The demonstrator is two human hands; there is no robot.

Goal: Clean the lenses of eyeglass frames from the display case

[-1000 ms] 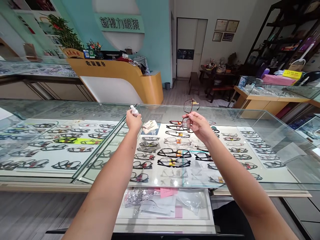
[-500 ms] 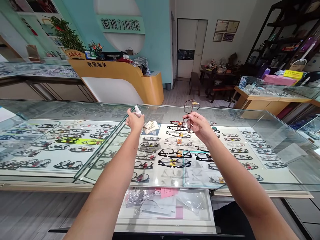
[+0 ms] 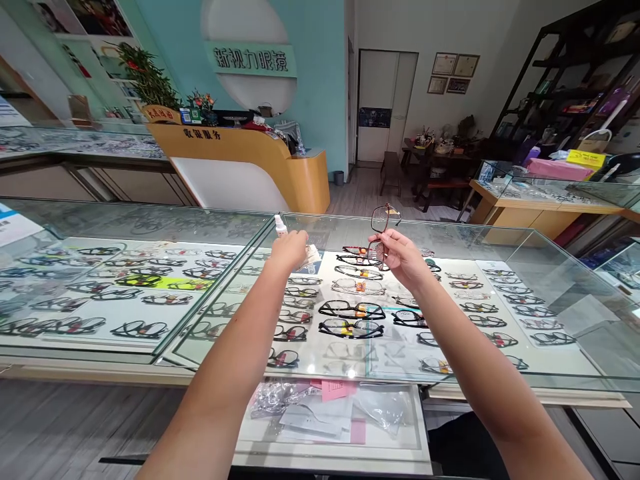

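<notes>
Held glasses (image 3: 382, 231) in the right hand (image 3: 403, 259), right of centre, best pinched clear of the lenses (image 3: 381, 219); couldn't tell the grip of the left hand (image 3: 290, 249) by the cloth (image 3: 313, 255), mid-frame.

Bin (image 3: 339, 178) beside curved counter (image 3: 245, 150) (bench (image 3: 391, 164) near door (image 3: 375, 90)).

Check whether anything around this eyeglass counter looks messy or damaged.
Mainly the drawer below the glass display case looks untidy: clear plastic bags and papers lie jumbled in it. No spill or breakage shows.
</notes>
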